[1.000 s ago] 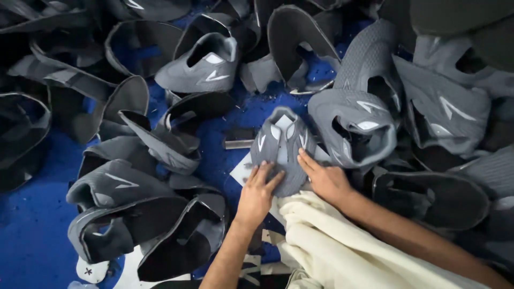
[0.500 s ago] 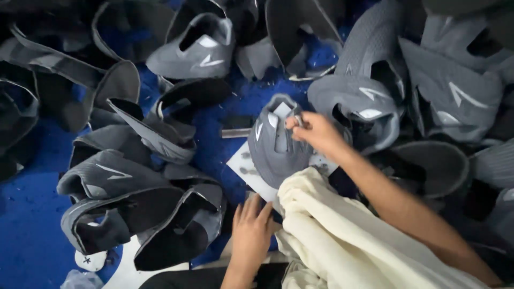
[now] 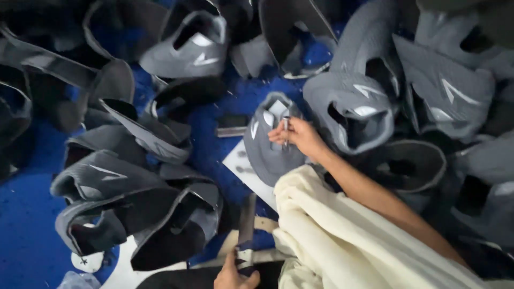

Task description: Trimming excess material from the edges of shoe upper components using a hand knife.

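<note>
Head view: right hand (image 3: 300,136) rests on grey shoe upper (image 3: 267,147).

The person's right hand (image 3: 300,136) is bare: no glove, ring or wristband is visible on it. The right forearm (image 3: 385,200) is also uncovered along its whole visible length, with no sleeve and no watch or strap at the wrist. The left hand (image 3: 233,277) is bare as well, and only its upper part shows at the bottom edge of the view, so the wrist behind it cannot be checked. A cream-coloured garment (image 3: 342,241) of soft, loosely folded cloth covers the lap area; its surface is plain, without print, buttons or seams that can be made out.
</note>
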